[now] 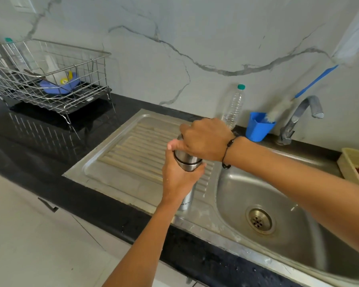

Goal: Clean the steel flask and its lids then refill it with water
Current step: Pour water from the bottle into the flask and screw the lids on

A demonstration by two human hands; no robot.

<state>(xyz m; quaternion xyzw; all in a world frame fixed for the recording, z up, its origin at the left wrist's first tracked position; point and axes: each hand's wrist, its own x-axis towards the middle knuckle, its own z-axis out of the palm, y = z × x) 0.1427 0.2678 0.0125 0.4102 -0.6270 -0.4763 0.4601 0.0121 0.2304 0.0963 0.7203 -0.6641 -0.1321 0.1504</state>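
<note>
Standing upright on the sink's ribbed drainboard [133, 146], long axis vertical and cap end up, the flask [187, 164] sits beside the basin. Your left hand [178, 179] wraps its fingers round the body; your right hand [205, 139] curls its fingers over the lid. Judging by this, you're only opening it: washing, lids and refilling all remain.
</note>
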